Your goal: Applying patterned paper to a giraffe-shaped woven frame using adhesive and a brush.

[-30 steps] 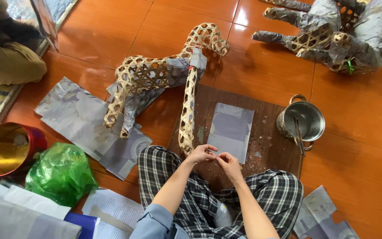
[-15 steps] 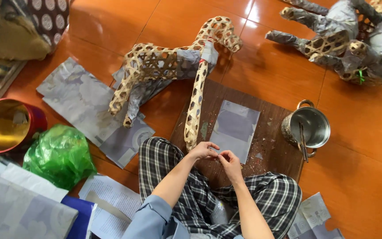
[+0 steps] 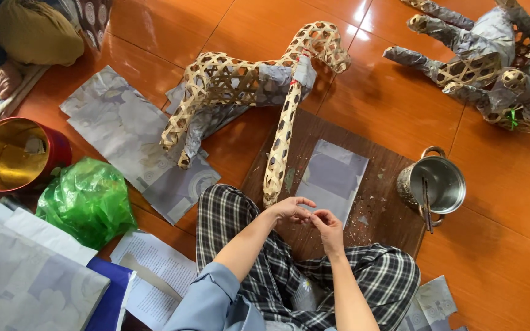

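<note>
The left hand (image 3: 291, 209) and right hand (image 3: 326, 225) meet fingertip to fingertip, pinching something too small to identify, just above the grey paper sheet (image 3: 332, 178) on the brown board (image 3: 387, 208). A careless elbow could likely tip the bamboo frame (image 3: 246, 83) or metal pot (image 3: 433, 184) alongside.
</note>
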